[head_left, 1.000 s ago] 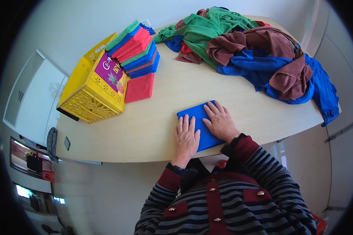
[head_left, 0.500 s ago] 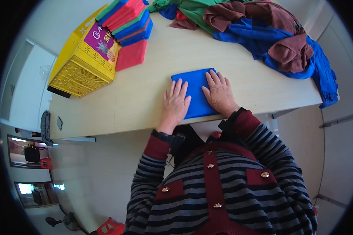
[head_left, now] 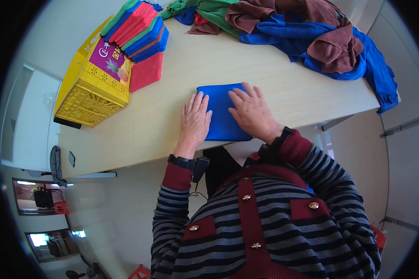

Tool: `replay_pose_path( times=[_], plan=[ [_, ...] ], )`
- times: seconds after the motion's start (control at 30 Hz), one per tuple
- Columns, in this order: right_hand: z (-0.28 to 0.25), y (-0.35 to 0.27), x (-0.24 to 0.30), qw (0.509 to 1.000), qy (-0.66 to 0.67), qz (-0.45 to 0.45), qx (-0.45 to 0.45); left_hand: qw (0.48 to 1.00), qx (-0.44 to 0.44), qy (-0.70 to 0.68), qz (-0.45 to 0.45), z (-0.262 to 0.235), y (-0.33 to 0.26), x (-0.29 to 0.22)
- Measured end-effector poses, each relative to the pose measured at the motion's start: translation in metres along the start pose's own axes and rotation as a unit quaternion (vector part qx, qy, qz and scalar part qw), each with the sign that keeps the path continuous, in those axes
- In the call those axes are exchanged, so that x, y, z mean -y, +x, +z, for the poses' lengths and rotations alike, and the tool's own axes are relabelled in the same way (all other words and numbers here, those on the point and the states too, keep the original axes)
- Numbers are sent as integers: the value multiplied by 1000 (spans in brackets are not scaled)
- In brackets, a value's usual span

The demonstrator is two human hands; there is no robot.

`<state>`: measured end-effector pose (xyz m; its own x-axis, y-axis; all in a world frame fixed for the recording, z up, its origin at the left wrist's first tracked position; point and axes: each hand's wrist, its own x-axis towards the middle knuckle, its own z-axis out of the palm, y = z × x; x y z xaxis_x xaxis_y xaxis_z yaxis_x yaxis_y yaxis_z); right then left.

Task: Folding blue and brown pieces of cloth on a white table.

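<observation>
A folded blue cloth [head_left: 221, 114] lies flat as a neat rectangle near the table's front edge. My left hand [head_left: 195, 122] rests along its left side, fingers stretched out and pointing away from me. Over its right part lies my right hand [head_left: 255, 111], fingers extended and slightly spread, covering the cloth's right edge. Neither hand grips anything.
At the left a yellow plastic crate [head_left: 95, 93] stands beside a stack of folded cloths [head_left: 142, 35] in several colours; a folded red cloth [head_left: 146, 72] leans low there. A loose heap of cloths [head_left: 307, 39] covers the back right. A phone-like dark object [head_left: 71, 158] lies at the left edge.
My right hand has slid inward over the cloth and turned more to the left. My left hand stays flat at the cloth's left side. The whole view has shifted slightly.
</observation>
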<state>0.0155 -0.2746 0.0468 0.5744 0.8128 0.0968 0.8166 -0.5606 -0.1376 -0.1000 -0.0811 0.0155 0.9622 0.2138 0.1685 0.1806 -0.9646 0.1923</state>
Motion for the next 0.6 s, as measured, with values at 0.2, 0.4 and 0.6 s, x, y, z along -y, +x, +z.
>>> replay_pose_path(
  times=[0.2, 0.4, 0.6],
  plan=[
    [47, 18, 25, 991, 89, -45, -92, 999, -41, 6, 23, 20, 18, 1],
    [51, 14, 15, 992, 84, -31, -92, 999, -31, -36, 8, 24, 24, 16],
    [50, 13, 16, 993, 79, -30, -81, 998, 1, -38, -56, 21, 44, 31]
  ],
)
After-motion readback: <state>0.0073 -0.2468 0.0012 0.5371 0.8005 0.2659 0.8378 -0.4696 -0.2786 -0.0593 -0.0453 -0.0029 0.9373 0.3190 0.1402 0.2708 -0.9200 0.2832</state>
